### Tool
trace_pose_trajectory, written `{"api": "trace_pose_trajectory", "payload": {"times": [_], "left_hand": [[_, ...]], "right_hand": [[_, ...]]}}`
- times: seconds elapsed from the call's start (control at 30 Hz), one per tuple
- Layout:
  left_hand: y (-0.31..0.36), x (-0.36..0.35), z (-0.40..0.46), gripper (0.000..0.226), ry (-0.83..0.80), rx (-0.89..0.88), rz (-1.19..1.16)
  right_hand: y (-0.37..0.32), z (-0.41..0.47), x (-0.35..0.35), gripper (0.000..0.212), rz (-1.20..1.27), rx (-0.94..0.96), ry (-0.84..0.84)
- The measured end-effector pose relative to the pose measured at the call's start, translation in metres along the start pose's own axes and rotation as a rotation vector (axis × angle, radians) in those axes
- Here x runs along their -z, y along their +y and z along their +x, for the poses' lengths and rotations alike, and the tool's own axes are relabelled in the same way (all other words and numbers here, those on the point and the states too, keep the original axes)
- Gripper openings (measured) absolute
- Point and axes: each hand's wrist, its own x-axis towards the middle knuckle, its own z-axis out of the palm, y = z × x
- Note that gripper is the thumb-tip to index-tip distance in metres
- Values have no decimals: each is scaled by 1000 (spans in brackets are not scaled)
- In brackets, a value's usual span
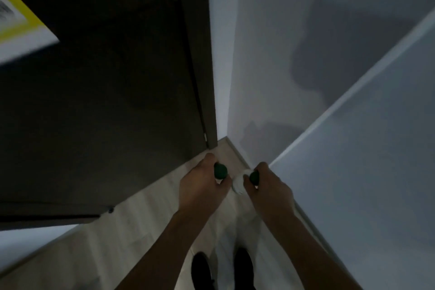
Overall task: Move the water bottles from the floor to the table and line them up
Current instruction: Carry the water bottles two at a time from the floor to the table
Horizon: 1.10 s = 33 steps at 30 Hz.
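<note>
Pale wood floor (146, 214), black shoes (244, 266)

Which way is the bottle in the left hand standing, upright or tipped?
Upright, apparently: its green cap faces the camera while the left hand grips the neck. The body below is hidden.

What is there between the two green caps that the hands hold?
In the head view, a pale bottle body shows between the left cap and the right cap, with light floor behind it.

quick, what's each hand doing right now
Left hand: grips the left green-capped bottle.
Right hand: grips the right green-capped bottle.
</note>
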Motion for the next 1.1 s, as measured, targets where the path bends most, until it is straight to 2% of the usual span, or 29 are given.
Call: {"api": "trace_pose_trajectory", "payload": {"times": [0.17, 0.33, 0.5, 0.83, 1.1], "left_hand": [[66, 63, -20, 26, 47, -18, -92], [99, 75, -36, 24, 95, -143, -116], [123, 81, -51, 24, 98, -258, -236], [177, 52, -67, 29, -184, -619, -329], [249, 12, -141, 24, -436, -926, -350]], "right_hand": [[-13, -31, 84, 27, 4, 24, 77], [5, -58, 114, 28, 28, 41, 199], [25, -83, 139, 26, 106, -75, 260], [65, -169, 163, 26, 156, -477, 549], [101, -279, 176, 25, 148, -811, 752]]}}
